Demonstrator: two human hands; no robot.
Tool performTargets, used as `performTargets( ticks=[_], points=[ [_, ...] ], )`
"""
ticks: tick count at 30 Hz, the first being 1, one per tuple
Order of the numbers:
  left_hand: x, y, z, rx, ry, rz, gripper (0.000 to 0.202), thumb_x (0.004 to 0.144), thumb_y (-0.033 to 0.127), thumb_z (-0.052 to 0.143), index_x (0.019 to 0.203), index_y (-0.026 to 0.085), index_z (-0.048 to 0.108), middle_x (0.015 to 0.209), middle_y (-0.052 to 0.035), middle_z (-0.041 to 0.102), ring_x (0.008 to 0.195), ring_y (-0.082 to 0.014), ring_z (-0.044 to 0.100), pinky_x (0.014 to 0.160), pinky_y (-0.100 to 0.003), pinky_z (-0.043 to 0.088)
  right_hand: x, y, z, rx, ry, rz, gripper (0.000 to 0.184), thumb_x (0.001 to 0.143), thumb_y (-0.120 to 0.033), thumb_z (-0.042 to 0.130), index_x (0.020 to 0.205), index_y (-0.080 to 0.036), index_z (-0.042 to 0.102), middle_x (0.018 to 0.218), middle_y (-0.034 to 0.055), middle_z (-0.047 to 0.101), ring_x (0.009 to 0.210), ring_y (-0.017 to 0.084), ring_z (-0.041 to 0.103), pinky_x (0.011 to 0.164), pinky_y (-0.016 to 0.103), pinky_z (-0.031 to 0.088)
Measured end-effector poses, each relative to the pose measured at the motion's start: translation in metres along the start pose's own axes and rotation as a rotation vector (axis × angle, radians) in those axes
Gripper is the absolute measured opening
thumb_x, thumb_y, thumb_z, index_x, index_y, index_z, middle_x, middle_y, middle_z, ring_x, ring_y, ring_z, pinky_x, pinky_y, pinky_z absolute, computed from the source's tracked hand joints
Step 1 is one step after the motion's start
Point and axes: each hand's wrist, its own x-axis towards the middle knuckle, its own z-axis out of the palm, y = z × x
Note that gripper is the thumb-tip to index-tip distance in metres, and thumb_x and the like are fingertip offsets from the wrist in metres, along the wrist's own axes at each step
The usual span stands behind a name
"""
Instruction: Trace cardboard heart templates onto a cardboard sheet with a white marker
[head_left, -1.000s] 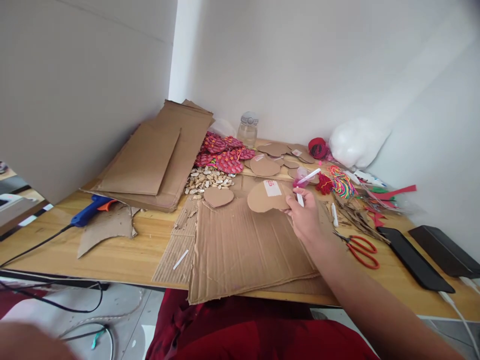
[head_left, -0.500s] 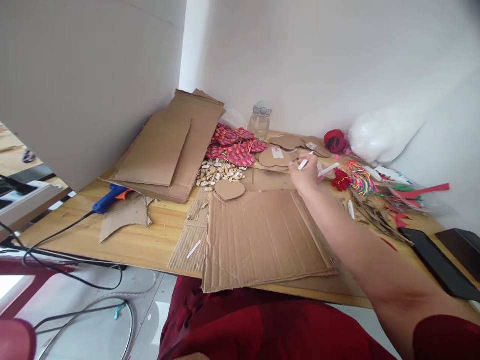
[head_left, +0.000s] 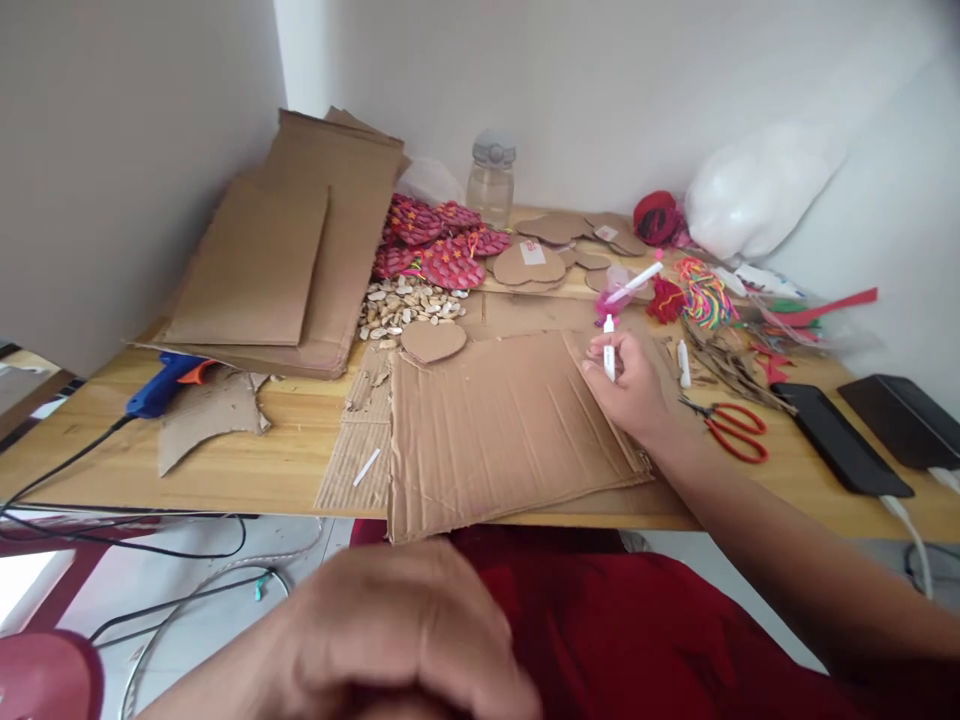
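My right hand (head_left: 631, 388) rests on the right edge of a large corrugated cardboard sheet (head_left: 495, 425), closed round a small white tube (head_left: 609, 357). My left hand (head_left: 390, 635) lies low in my lap, blurred, with its fingers curled; what it holds, if anything, is hidden. A cut cardboard heart (head_left: 433, 340) lies just beyond the sheet. More cardboard hearts (head_left: 529, 265) are stacked further back, and beside them lie red patterned fabric hearts (head_left: 442, 245).
Flat cardboard (head_left: 292, 260) leans at the back left, with a blue glue gun (head_left: 161, 385) in front of it. Pale seeds (head_left: 397, 305), a jar (head_left: 491, 180), coloured thread (head_left: 701, 290), red scissors (head_left: 731, 428), dark trays (head_left: 844, 450) and a white bag (head_left: 757, 190) crowd the table (head_left: 247, 470).
My right hand put the labelled cardboard heart on the stack at the back, then drew back to the sheet's right edge, still gripping the tube. My left hand came into view below.
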Motion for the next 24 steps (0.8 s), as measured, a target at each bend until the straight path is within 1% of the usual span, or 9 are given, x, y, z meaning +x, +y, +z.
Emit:
performTargets(
  ticks=[2,6,10,12,15,17,20,22,24],
  points=[
    [0.013,-0.004,-0.003,0.173,0.151,-0.031,0.034,0.094,0.032,0.066,0.123,0.049,0.07,0.11,0.0011,0.078,0.094,-0.0206,0.076,0.077,-0.031,0.067,-0.012,0.003,-0.005,0.039,0.003,0.049,0.026,0.079,-0.031,0.069,0.103,-0.027,0.061,0.092,-0.0004,0.067,0.077,0.02,0.062,0.078,0.041,0.049],
    [0.033,-0.044,-0.012,0.305,0.415,-0.035,0.022,0.095,0.038,0.068,0.115,0.037,0.075,0.106,-0.0004,0.08,0.09,-0.0172,0.077,0.076,-0.025,0.065,-0.031,0.005,-0.013,0.159,-0.018,0.098,0.025,0.082,-0.03,0.069,0.105,-0.028,0.06,0.091,-0.0018,0.067,0.081,0.019,0.065,0.082,0.04,0.051],
    [0.057,-0.089,-0.042,0.2,0.633,-0.253,0.034,0.09,0.046,0.072,0.118,0.027,0.074,0.11,-0.0044,0.079,0.095,-0.0199,0.076,0.076,-0.028,0.064,-0.045,0.005,-0.02,0.177,-0.04,0.112,0.02,0.086,-0.03,0.065,0.105,-0.028,0.061,0.094,-0.0015,0.068,0.083,0.019,0.066,0.086,0.04,0.052],
    [0.075,-0.103,-0.058,0.225,0.768,-0.317,0.045,0.087,0.044,0.075,0.127,0.024,0.07,0.119,-0.0047,0.076,0.102,-0.0199,0.074,0.083,-0.029,0.062,-0.049,0.004,-0.021,0.164,-0.038,0.105,0.019,0.087,-0.031,0.065,0.105,-0.027,0.06,0.094,-0.001,0.068,0.083,0.019,0.066,0.087,0.041,0.052],
    [0.104,-0.113,-0.073,0.37,0.757,-0.393,0.057,0.09,0.045,0.068,0.138,0.015,0.06,0.12,-0.0082,0.072,0.104,-0.0209,0.072,0.083,-0.032,0.059,-0.051,0.002,-0.021,0.144,-0.029,0.1,0.017,0.087,-0.031,0.065,0.103,-0.027,0.061,0.094,0.0003,0.069,0.082,0.02,0.065,0.083,0.04,0.051],
    [0.122,-0.111,-0.077,0.46,0.774,-0.438,0.07,0.081,0.044,0.078,0.14,0.014,0.057,0.123,-0.0153,0.071,0.105,-0.027,0.071,0.086,-0.041,0.059,-0.051,0.001,-0.02,0.12,-0.033,0.108,0.016,0.085,-0.031,0.065,0.1,-0.026,0.061,0.096,0.0016,0.07,0.08,0.02,0.065,0.08,0.039,0.05],
    [0.144,-0.103,-0.073,0.782,0.642,-0.615,0.081,0.086,0.058,0.068,0.153,0.019,0.044,0.129,-0.019,0.068,0.123,-0.0381,0.062,0.101,-0.055,0.05,-0.049,-0.001,-0.02,0.071,-0.053,0.11,0.017,0.084,-0.032,0.066,0.099,-0.025,0.061,0.1,0.0045,0.072,0.082,0.021,0.066,0.082,0.041,0.05],
    [0.155,-0.099,-0.067,0.963,0.558,-0.702,0.088,0.085,0.069,0.063,0.157,0.027,0.038,0.132,-0.0205,0.065,0.127,-0.0437,0.057,0.104,-0.061,0.044,-0.048,-0.001,-0.02,0.042,-0.063,0.101,0.018,0.085,-0.033,0.065,0.1,-0.025,0.062,0.101,0.0055,0.072,0.083,0.022,0.067,0.083,0.041,0.051],
    [0.161,-0.097,-0.063,1.071,0.491,-0.699,0.081,0.085,0.074,0.059,0.154,0.033,0.044,0.133,-0.0201,0.063,0.126,-0.045,0.055,0.103,-0.061,0.042,-0.047,-0.001,-0.021,0.02,-0.071,0.103,0.019,0.085,-0.034,0.065,0.102,-0.025,0.062,0.101,0.0057,0.073,0.083,0.023,0.067,0.082,0.041,0.051]
  ],
)
